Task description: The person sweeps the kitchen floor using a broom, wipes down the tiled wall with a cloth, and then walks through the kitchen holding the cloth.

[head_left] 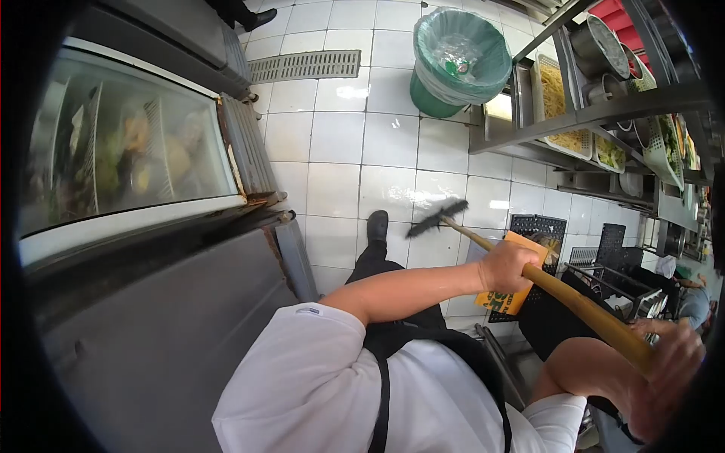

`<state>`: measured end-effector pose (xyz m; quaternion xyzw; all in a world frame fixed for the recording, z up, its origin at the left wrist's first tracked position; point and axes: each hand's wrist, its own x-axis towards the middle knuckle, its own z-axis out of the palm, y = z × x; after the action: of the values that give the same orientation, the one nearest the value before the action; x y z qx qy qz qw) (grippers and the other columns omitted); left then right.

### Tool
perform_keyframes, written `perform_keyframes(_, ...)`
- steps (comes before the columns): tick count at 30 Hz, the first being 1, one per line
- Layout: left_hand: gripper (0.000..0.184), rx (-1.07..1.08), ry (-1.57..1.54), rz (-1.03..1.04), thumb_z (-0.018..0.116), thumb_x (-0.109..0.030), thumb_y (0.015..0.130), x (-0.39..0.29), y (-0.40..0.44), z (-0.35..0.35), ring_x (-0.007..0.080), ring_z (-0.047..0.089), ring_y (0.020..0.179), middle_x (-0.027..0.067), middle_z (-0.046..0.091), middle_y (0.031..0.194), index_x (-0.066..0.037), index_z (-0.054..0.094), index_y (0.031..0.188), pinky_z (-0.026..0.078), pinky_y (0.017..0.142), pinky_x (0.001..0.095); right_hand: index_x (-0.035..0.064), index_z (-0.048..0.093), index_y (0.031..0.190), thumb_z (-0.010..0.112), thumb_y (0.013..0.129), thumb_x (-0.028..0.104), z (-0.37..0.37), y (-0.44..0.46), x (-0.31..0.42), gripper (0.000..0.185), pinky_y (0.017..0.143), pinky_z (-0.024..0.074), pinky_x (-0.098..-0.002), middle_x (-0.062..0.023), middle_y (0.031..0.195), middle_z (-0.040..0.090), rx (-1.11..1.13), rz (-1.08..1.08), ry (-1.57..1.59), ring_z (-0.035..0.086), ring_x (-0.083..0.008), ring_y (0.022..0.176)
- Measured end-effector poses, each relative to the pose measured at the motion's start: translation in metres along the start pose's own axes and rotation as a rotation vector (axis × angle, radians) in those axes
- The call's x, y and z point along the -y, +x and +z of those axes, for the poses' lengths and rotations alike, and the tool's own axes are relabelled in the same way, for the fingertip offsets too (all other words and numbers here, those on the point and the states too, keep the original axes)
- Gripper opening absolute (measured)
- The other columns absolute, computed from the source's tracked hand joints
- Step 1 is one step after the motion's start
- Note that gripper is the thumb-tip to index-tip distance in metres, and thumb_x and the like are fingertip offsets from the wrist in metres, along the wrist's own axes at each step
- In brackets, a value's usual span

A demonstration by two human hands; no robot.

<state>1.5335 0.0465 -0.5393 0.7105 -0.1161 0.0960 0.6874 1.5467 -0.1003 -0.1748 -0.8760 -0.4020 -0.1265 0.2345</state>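
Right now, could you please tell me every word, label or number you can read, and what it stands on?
"SE", as far as I can tell: orange panel; its other lettering is unclear.
Small label on the white sleeve: too blurred to read.
I can read no other text.

Wht short-slv shirt (445,392), sm. blue-grey tag (309,310) nr L cuff (343,315). Blk apron (404,337) w/ thin strap (384,389). Dk trousers (373,262), blk shoe (377,225).

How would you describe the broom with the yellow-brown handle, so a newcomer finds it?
On the white tiled floor, look just right of the person's black shoe. There is the narrow dark bristle head of the broom. Unlike the flat black perforated mat nearby, it has a long yellow-brown handle, gripped by the left hand.
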Motion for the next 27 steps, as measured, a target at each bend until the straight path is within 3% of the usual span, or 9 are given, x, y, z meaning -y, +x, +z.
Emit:
perform_keyframes(4,0.018,0.001,-0.013,0.004,0.068,-0.015,0.073,0.050,-0.002,-0.006,0.0341,0.061,0.060,0.0126,0.058,0.060,-0.007,0.055,0.062,0.049,0.056,0.0407,0.0144,0.043,0.062,0.063,0.083,0.023,0.129,0.046,-0.012,0.030,0.045,0.0438,-0.0236,0.0027,0.052,0.049,-0.218,-0.029,0.993,0.047,-0.0080,0.042)
perform_keyframes(7,0.022,0.004,0.081,0.061,0.069,-0.015,0.073,0.074,0.002,-0.036,0.0338,0.060,0.058,0.0125,0.056,0.059,-0.008,0.052,0.060,0.048,0.055,0.0412,0.0180,0.037,0.049,0.070,0.080,0.020,0.147,0.049,-0.010,0.046,0.041,0.0454,-0.0216,0.0050,0.048,0.049,-0.154,-0.119,1.053,0.047,-0.0068,0.036)
perform_keyframes(9,0.022,0.019,0.176,0.071,0.069,-0.015,0.073,0.077,0.004,-0.067,0.0335,0.059,0.057,0.0125,0.055,0.057,-0.008,0.052,0.060,0.048,0.054,0.0416,0.0160,0.033,0.047,0.067,0.088,0.026,0.159,0.036,0.006,0.054,0.040,0.0448,-0.0192,0.0050,0.047,0.048,-0.351,-0.056,1.020,0.046,-0.0049,0.035)
perform_keyframes(15,0.027,-0.035,0.267,0.142,0.068,-0.018,0.074,0.118,0.000,-0.149,0.0353,0.052,0.052,0.0124,0.049,0.054,-0.008,0.048,0.059,0.040,0.050,0.0436,0.0102,0.040,0.065,0.062,0.094,0.031,0.219,0.031,0.024,0.042,0.041,0.0469,-0.0272,0.0014,0.048,0.047,-0.446,-0.117,1.035,0.047,-0.0112,0.037)
perform_keyframes(17,0.032,-0.094,0.320,0.198,0.067,-0.023,0.075,0.149,-0.005,-0.171,0.0331,0.051,0.049,0.0124,0.048,0.053,-0.008,0.046,0.056,0.037,0.047,0.0417,0.0093,0.039,0.065,0.063,0.093,0.023,0.239,0.030,0.031,0.040,0.045,0.0493,-0.0326,-0.0018,0.050,0.048,-0.479,-0.060,1.089,0.049,-0.0165,0.041)
perform_keyframes(18,0.034,-0.088,0.331,0.112,0.067,-0.024,0.076,0.159,-0.006,-0.184,0.0327,0.050,0.048,0.0129,0.047,0.051,-0.008,0.046,0.055,0.036,0.046,0.0418,0.0106,0.040,0.066,0.059,0.095,0.030,0.253,0.038,0.026,0.040,0.034,0.0432,-0.0286,0.0036,0.044,0.042,-0.441,-0.119,1.065,0.046,-0.0108,0.035)
perform_keyframes(20,0.034,-0.089,0.383,0.103,0.065,-0.022,0.077,0.164,-0.001,-0.214,0.0333,0.048,0.048,0.0137,0.045,0.051,-0.007,0.043,0.055,0.037,0.048,0.0423,0.0087,0.040,0.065,0.057,0.096,0.020,0.274,0.039,0.027,0.037,0.033,0.0381,-0.0302,0.0009,0.047,0.043,-0.390,-0.103,1.202,0.039,-0.0139,0.034)
perform_keyframes(24,0.025,-0.115,0.615,0.025,0.064,-0.011,0.071,0.179,0.001,-0.279,0.0375,0.052,0.062,0.0136,0.049,0.058,-0.007,0.043,0.060,0.042,0.062,0.0453,0.0036,0.043,0.064,0.057,0.083,-0.001,0.323,0.043,0.024,0.024,0.051,0.0466,-0.0401,-0.0059,0.055,0.046,-0.190,-0.075,1.308,0.045,-0.0238,0.045)
perform_keyframes(27,0.021,-0.162,0.696,-0.014,0.063,-0.012,0.071,0.204,0.004,-0.326,0.0377,0.052,0.071,0.0153,0.052,0.066,-0.005,0.044,0.065,0.042,0.069,0.0460,0.0035,0.045,0.064,0.056,0.081,-0.003,0.373,0.050,0.026,0.021,0.059,0.0485,-0.0413,-0.0066,0.057,0.048,-0.251,-0.014,1.284,0.048,-0.0233,0.050)
